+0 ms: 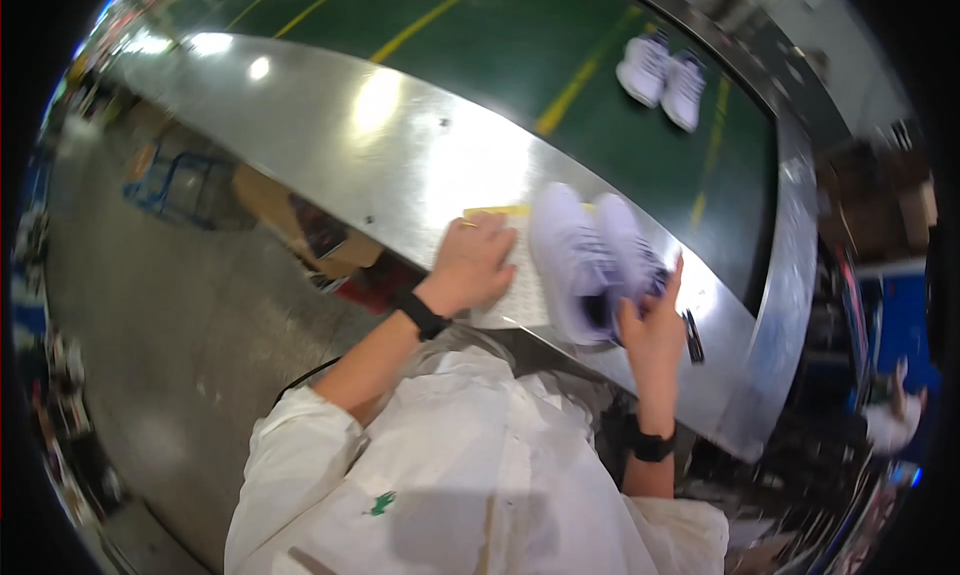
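Brightly, a steel tabletop [300,115] gleams between green belt [500,50] and grey floor [180,325]; at its near edge are white laced shoes [562,240], right fingers [677,272] gripping one, left fingers [492,243] half-spread on white sheet [522,300].

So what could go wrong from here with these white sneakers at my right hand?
The heels of the white sneakers are close to the near edge of the metal ledge, so a slip of your right hand could drop them. The slim black object lies right beside that hand and might get knocked away.
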`<state>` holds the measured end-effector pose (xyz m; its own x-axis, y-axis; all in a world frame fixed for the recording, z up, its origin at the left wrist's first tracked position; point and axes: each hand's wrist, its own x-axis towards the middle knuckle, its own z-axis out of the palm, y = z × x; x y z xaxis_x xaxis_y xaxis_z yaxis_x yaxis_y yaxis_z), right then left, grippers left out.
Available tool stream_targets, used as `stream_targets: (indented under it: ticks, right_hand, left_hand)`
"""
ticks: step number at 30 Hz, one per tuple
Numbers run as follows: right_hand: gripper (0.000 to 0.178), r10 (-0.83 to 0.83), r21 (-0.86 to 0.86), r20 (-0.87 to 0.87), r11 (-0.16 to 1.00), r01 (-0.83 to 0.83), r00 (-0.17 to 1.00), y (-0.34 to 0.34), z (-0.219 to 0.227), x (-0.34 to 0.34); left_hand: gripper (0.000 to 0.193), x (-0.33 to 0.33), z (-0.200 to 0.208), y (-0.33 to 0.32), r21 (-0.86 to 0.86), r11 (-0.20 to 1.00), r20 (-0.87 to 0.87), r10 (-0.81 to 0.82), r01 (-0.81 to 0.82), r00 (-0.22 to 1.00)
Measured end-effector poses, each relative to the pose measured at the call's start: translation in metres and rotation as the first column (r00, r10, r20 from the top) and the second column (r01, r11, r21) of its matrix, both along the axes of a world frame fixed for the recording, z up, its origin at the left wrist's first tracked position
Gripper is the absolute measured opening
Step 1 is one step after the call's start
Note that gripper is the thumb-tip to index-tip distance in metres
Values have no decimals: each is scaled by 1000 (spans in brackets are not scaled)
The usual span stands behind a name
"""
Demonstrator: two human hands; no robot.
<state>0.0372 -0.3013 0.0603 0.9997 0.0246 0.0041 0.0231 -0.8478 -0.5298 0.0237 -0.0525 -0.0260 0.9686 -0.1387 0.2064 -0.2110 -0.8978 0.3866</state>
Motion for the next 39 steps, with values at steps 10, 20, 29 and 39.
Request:
stream_targets:
  ticks: [10,20,29,39]
  right_hand:
    - [44,-91,592,137,806,-7,986,-30,23,-36]
    - [6,130,676,-320,725,130,939,21,11,-32]
    - [6,261,346,31,903,-256,965,24,-9,-16]
    - [11,483,-398,-203,754,-522,852,56,-1,9]
  left_hand:
    - [37,-5,33,1,-510,857,-7,80,-72,997]
    - [49,-8,54,-51,-328,916,241,-156,232,958]
    - [61,8,54,-43,-578,814,2,-63,53,998]
    - [59,7,51,-54,-673,740,-26,-7,-12,1000]
